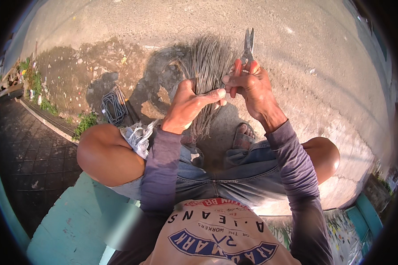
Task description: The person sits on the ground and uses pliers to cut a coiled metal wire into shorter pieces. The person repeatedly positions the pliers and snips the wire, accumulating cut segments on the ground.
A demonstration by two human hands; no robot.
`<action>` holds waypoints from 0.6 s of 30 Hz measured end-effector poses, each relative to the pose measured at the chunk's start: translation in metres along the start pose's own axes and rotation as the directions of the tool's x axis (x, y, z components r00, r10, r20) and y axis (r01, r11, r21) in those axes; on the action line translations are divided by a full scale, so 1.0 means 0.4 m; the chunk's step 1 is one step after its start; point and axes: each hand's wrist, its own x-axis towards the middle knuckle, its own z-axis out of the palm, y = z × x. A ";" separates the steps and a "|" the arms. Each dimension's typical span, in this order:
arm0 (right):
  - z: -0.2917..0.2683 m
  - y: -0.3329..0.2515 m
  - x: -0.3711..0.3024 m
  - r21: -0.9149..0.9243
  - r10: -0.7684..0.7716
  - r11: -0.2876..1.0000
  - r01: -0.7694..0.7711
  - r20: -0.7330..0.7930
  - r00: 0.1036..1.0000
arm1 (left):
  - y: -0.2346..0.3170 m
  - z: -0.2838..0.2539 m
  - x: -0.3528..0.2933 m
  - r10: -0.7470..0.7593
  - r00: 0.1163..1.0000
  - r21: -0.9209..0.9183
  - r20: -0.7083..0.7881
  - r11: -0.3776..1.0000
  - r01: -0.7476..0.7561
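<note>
Your left hand (191, 105) wraps round bundle of thin gray wires (210, 64), out in front of you. Your right hand (253, 90) grips red-handled scissors (247, 54), just beside bundle, pointing away from you.

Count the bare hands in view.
2: the left hand grips the bundle of thin grey strands; the right hand, beside it, holds the red-handled snips. Some fingers are partly hidden.
</note>
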 end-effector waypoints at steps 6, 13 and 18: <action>0.016 -0.002 -0.008 0.038 -0.079 0.996 0.081 -0.041 0.996 | -0.012 -0.016 -0.007 -0.031 0.999 -0.027 -0.033 0.999 0.031; -0.091 -0.121 -0.118 -0.657 0.058 0.748 0.097 0.210 0.976 | -0.022 -0.026 -0.013 -0.008 0.997 -0.095 -0.074 0.995 0.001; -0.296 -0.022 -0.123 -0.419 0.142 0.902 0.107 0.522 0.841 | -0.007 -0.010 0.002 0.011 1.000 -0.080 -0.010 0.997 -0.012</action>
